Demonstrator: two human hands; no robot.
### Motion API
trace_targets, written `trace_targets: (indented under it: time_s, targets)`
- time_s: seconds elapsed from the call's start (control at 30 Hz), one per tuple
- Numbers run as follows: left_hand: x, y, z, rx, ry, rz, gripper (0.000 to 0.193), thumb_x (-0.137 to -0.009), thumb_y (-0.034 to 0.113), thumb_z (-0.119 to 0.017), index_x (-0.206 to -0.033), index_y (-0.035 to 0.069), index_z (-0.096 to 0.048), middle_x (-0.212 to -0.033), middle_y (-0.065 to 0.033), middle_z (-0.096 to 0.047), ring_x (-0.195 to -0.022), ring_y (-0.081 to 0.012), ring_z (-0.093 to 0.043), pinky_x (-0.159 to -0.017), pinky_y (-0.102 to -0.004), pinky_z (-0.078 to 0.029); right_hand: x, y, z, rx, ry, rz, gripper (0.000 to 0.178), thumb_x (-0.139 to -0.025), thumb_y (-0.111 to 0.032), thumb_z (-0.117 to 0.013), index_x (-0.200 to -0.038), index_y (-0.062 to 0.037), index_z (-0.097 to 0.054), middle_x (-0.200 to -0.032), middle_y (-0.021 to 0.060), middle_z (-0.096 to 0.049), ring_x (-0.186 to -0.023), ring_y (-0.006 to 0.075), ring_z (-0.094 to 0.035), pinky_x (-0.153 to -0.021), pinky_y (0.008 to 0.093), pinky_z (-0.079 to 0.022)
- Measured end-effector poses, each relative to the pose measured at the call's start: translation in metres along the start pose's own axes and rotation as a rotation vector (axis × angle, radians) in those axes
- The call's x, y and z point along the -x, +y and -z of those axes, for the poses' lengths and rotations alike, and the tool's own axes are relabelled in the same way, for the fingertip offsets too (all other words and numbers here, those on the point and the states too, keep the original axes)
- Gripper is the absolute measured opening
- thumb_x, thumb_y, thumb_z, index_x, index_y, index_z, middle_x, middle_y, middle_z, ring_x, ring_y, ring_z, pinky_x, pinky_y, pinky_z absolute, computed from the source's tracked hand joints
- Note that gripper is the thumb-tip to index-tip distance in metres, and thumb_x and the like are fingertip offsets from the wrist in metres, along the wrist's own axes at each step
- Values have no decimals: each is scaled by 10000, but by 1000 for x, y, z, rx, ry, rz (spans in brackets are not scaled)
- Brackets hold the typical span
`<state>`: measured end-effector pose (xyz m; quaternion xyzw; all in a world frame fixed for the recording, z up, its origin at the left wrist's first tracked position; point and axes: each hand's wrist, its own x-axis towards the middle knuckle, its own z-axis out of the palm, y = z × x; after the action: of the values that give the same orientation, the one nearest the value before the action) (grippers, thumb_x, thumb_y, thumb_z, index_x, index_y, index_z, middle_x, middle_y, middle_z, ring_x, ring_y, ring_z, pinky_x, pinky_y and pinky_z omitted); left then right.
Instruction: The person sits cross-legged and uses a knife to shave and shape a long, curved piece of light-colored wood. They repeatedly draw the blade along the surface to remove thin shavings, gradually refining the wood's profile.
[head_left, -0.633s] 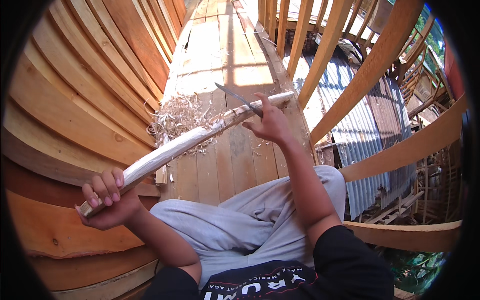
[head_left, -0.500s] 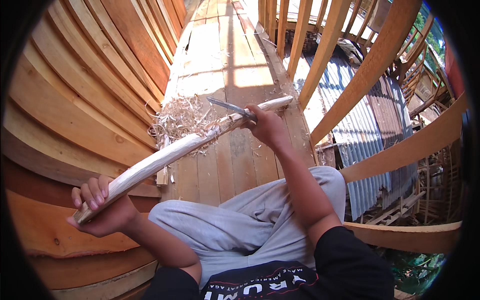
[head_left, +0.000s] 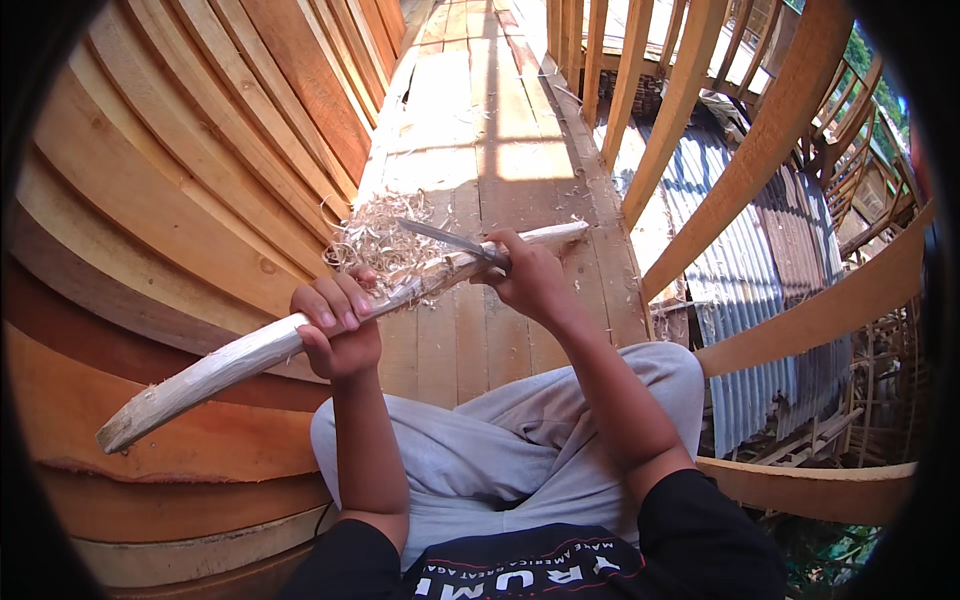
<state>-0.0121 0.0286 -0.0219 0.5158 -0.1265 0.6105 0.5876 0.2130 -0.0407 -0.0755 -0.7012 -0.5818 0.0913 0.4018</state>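
Note:
A long, pale, peeled wooden stick (head_left: 210, 372) slants in front of me, its cut lower end at the left and its thinner far end up to the right. My left hand (head_left: 342, 325) is closed around the stick left of its middle. A knife (head_left: 440, 236) is gripped in my right hand (head_left: 530, 277), which is closed and rests against the stick's far part. The blade points left, above the stick. Part of the knife's handle is hidden by my fingers.
Curly wood shavings (head_left: 385, 225) lie heaped on the plank floor (head_left: 455, 345) beyond the stick. Stacked boards (head_left: 170, 190) rise along the left. On the right runs a wooden railing (head_left: 745, 180), with corrugated metal roofing (head_left: 725, 290) below. My crossed legs (head_left: 470, 460) are close under my arms.
My left hand has moved up along the stick from its lower end toward the middle. The stick's lower end has shifted slightly left. My right hand still holds the knife.

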Motion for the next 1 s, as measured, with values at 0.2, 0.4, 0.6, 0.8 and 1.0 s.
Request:
trace_targets:
  time_s: [0.2, 0.4, 0.6, 0.8, 1.0]
  targets:
    - [2, 9, 4, -146, 77, 20, 295, -933, 262, -542, -697, 158, -398, -589, 23, -397, -569, -124, -430, -900, -427, -426, 18, 0, 11, 28, -124, -356, 585, -1017, -457, -308, -997, 39, -617, -845, 257, -665, -860, 464, -629, -779, 550, -466]
    - [0, 11, 22, -10, -85, 21, 264, -836, 213, -631, -644, 155, -460, -546, 29, -467, -516, -124, -490, -917, -449, -459, 1, -14, 5, 99, -163, -492, 639, -999, -397, -267, -807, 63, -666, -890, 309, -646, -877, 486, -619, -847, 562, -461]
    - [-3, 9, 23, 7, -114, 58, 311, -799, 213, -686, -573, 165, -478, -515, 37, -505, -485, -123, -521, -940, -465, -472, -3, 62, 7, 110, -66, -731, 616, -988, -382, -282, -847, 75, -670, -928, 336, -632, -932, 510, -596, -893, 553, -444]
    - [-6, 14, 16, -24, -208, 55, 318, -807, 209, -667, -571, 168, -458, -512, 40, -490, -480, -117, -502, -880, -440, -477, 8, -13, 11, 102, -218, -574, 594, -966, -380, -282, -940, 55, -685, -981, 311, -653, -991, 456, -622, -925, 534, -447]
    - [7, 10, 35, -27, -2, 19, 244, -839, 199, -567, -645, 154, -427, -564, 29, -430, -540, -118, -444, -803, -396, -431, -2, 22, 1, 150, -111, -660, 575, -966, -368, -295, -923, 46, -692, -975, 302, -658, -977, 466, -621, -910, 535, -453]
